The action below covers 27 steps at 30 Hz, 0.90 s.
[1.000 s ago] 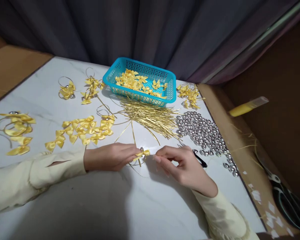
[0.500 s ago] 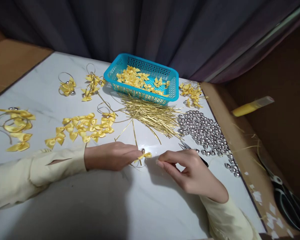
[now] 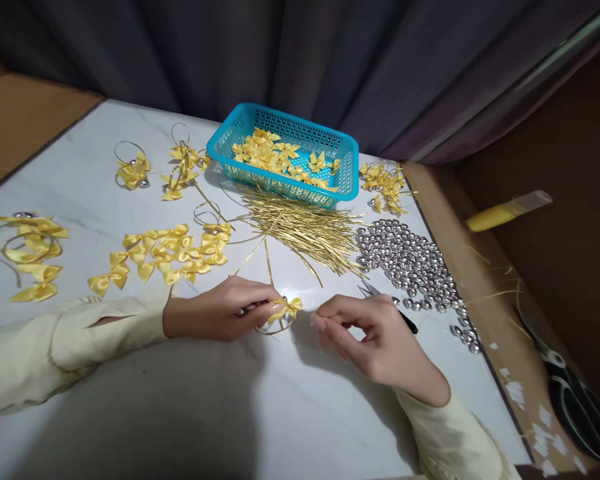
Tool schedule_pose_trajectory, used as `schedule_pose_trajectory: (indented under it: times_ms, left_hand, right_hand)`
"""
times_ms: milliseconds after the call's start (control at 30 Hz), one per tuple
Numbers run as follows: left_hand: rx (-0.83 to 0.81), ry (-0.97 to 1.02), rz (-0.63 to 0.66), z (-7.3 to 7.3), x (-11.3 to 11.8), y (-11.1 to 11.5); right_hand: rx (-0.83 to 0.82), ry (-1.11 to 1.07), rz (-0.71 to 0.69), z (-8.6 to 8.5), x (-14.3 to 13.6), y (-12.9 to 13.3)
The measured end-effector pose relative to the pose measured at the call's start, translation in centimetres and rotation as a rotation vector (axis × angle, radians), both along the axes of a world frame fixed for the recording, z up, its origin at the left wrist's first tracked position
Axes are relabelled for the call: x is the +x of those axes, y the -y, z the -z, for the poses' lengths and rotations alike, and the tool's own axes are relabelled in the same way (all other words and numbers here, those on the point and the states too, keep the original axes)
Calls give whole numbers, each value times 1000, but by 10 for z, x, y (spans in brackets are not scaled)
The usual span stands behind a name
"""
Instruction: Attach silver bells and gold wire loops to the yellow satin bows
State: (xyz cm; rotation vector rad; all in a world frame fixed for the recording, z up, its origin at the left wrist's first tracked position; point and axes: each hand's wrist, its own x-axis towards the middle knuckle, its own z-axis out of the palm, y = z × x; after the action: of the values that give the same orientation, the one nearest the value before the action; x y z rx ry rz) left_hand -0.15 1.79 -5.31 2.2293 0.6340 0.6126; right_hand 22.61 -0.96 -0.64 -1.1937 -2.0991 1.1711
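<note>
My left hand [image 3: 227,310] pinches a yellow ribbon bow [image 3: 291,309] by its left side, just above the white table. A small silver bell [image 3: 285,299] shows at the bow's upper edge, and a thin gold cord loop [image 3: 275,331] hangs below it. To the right, a short distance from the bow, my right hand [image 3: 380,340] is closed with thumb and index finger pressed together. Something small and pale may sit at those fingertips, too fine to make out. Partly covered by the right hand lies a pair of black-handled snips [image 3: 409,323].
Behind the hands lies a heap of gold cords [image 3: 305,233] before a blue basket [image 3: 283,179] of bows. Silver bells [image 3: 410,260] spread at right. Loose bows [image 3: 167,250] and looped bows [image 3: 134,171] lie left. Large scissors [image 3: 575,400] rest beyond the right edge.
The left fingers have shifted and turned the bow, so more of it faces up. My right hand remains closed in nearly the same place.
</note>
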Motion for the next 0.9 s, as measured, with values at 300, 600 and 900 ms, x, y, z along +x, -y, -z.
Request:
schedule_pose_trajectory:
  times_ms: [300, 600, 900]
  left_hand:
    - [13, 5, 2, -3, 1, -1]
    - [-48, 3, -8, -3, 0, -1]
    - [-88, -21, -60, -4, 0, -2]
  right_hand:
    - [11, 1, 0, 2, -2, 0]
    - [6, -12, 39, 5, -5, 1]
    - [466, 113, 37, 15, -12, 14]
